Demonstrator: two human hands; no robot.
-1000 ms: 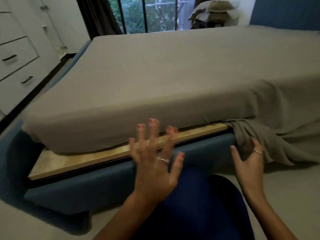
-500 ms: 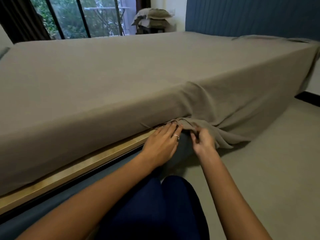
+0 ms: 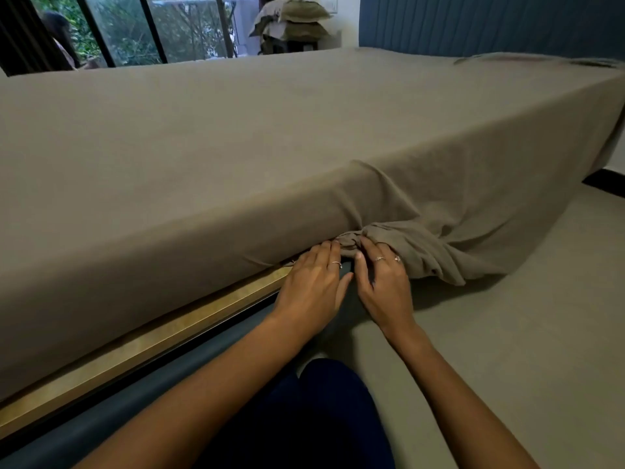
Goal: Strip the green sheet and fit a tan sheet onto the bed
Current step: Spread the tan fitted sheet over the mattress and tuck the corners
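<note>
Head view looked down along the near side of the bed (image 3: 101, 363), where the tan sheet (image 3: 270, 137) lay spread over the whole mattress top beyond both hands. To the left of the hands the sheet's edge ran tight along the mattress side, above a pale wooden slat (image 3: 162, 333) and a blue padded frame rail (image 3: 84, 438). To their right it hung loose and fell in folds to the floor (image 3: 507, 333).

The left hand (image 3: 313, 282) lay palm down with straight fingers, its fingertips touching the sheet's bunched edge at the foot of the mattress side. The right hand (image 3: 382, 279), just beside it and almost touching, curled its fingers into the gathered wad of sheet and gripped it; rings showed on both hands.

Far beyond the hands, stacked pillows (image 3: 291, 22) sat past the bed's far edge, next to a window (image 3: 176, 28), with a blue panelled wall (image 3: 490, 22) to the right.
</note>
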